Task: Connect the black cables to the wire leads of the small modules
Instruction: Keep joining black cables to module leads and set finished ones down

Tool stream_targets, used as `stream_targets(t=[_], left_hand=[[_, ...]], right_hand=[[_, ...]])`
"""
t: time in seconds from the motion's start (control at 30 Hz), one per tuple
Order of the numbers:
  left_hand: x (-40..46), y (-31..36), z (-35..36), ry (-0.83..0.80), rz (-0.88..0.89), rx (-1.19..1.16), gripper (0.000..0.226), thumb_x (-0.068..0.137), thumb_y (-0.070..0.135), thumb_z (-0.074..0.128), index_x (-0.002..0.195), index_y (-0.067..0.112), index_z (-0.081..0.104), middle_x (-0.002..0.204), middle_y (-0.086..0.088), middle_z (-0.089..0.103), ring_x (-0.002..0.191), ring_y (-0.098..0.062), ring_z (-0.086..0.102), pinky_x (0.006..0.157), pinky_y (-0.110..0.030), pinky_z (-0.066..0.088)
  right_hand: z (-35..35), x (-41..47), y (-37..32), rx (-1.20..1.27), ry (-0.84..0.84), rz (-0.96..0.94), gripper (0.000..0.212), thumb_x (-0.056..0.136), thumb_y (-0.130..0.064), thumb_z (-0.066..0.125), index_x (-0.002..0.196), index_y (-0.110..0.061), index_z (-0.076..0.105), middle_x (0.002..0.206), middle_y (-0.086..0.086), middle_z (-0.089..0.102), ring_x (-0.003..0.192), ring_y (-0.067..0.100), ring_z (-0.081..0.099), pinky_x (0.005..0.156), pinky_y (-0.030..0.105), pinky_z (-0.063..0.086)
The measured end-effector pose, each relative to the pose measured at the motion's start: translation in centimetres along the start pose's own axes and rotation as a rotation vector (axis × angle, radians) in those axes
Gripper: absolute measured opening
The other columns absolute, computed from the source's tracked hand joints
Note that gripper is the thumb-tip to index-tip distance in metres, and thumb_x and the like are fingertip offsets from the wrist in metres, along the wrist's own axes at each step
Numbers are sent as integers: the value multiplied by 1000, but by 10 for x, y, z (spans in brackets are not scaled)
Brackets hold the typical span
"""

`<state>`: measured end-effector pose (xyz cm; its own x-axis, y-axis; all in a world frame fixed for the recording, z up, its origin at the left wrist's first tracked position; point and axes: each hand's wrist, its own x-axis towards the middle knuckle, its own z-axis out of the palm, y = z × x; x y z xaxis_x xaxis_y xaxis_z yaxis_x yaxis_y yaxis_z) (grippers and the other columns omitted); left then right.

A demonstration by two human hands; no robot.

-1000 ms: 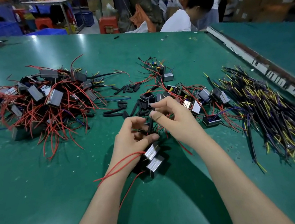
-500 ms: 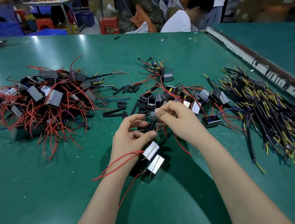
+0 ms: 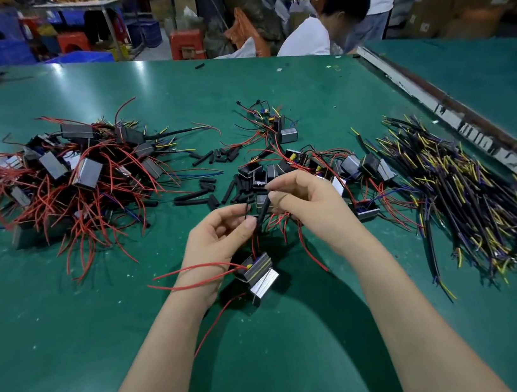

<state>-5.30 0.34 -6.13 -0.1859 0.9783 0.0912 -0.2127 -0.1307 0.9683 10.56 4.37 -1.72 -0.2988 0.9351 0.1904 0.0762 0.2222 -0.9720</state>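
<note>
Two hands are working at centre frame above a green worktop: the left hand is pinching thin wire leads, the right hand is pinching a black sleeve. Two modules are hanging just below; black cables are lying at right.

Modules: shiny metal cases. Table: glossy green. Sleeves: matt black.
</note>
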Motion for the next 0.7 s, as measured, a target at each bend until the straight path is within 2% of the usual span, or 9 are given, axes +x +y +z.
stream_targets(t=[0.13,0.23,0.33,0.43,0.5,0.6,0.7], left_hand=[[2,-2,-1,6,11,-12,20,74,3,71,88,17,68,72,7,70,73,-1,63,71,-12,50],[2,-1,0,21,4,-34,17,72,8,71,86,18,68,70,7,70,71,-4,63,68,-12,50],[2,-1,1,23,-38,-13,13,83,11,66,90,22,67,73,7,70,72,-8,61,64,-16,49],[0,1,4,-22,-38,29,28,86,3,63,103,24,59,76,8,68,73,-9,64,64,-19,49],[-2,4,5,-29,-23,53,39,81,-4,63,105,26,53,87,4,67,75,-8,64,63,-16,49],[-7,6,5,-19,-1,163,30,69,14,62,95,28,55,100,-1,62,81,-11,61,74,-25,50],[-10,7,3,-29,113,406,7,70,27,60,72,34,61,98,5,59,80,-1,56,74,-17,43]], right_hand=[[1,0,0,21,-1,-15,16,88,-3,63,88,-19,65,78,-2,69,73,10,65,73,19,52],[1,2,-1,60,100,-42,16,88,-2,62,87,-18,63,78,-3,67,68,6,63,67,16,50],[-4,4,0,75,169,-18,13,89,-6,62,90,-18,63,80,-6,67,66,5,63,65,13,48],[-5,4,2,45,139,7,12,89,-6,63,90,-18,63,77,-8,67,62,3,62,63,13,47],[-4,5,3,36,127,8,12,89,-7,63,90,-18,64,75,-9,67,60,3,62,64,13,48],[-6,5,3,35,127,18,13,89,-8,63,89,-21,64,71,-12,68,60,2,62,62,13,47],[-8,5,4,28,129,37,12,89,-11,63,89,-23,65,71,-13,68,59,3,61,62,15,47]])
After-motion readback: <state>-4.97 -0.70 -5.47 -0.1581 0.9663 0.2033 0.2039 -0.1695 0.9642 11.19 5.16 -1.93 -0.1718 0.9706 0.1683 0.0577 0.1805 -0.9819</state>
